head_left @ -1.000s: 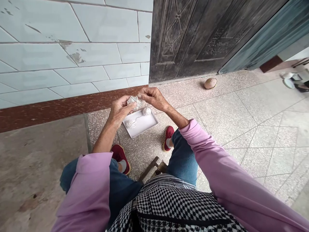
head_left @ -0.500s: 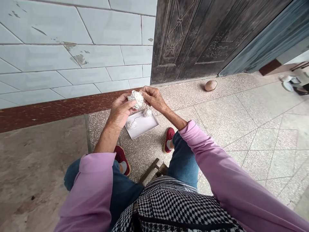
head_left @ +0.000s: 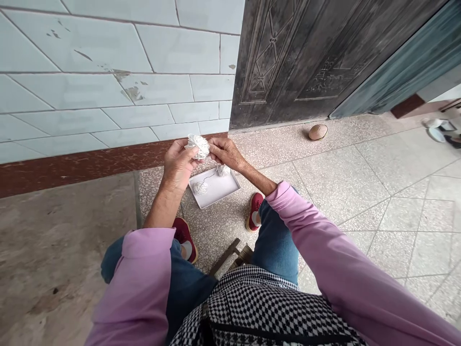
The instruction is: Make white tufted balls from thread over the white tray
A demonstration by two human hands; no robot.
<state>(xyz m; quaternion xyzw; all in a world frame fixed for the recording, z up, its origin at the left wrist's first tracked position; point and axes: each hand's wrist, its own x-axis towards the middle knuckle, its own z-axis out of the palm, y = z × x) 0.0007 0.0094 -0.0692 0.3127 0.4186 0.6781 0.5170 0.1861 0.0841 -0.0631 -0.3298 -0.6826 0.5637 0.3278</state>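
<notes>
A ball of white yarn (head_left: 198,146) is held up in front of me, its strands looped and loose at the top. My left hand (head_left: 179,163) is closed around its left side, thumb across the front. At the ball's right edge, the fingers of my right hand (head_left: 226,153) are pinched together; whether they grip a strand or the ball itself is hard to make out. Below the hands, a shallow white tray (head_left: 218,192) lies on the floor. In it sit two smaller white yarn balls, one at the left (head_left: 200,187) and another (head_left: 224,170) partly behind my right hand.
A tiled wall (head_left: 97,91) and a dark carved door (head_left: 284,53) stand ahead. A rounded brown object (head_left: 318,132) lies on the floor by the door. Between my legs is part of a wooden stool (head_left: 237,254). Shoes (head_left: 437,129) lie at the far right.
My view has shifted slightly. The yarn ball has turned a little in my left hand, and loops now stand out at its top left. My right hand stays pinched at its right edge.
</notes>
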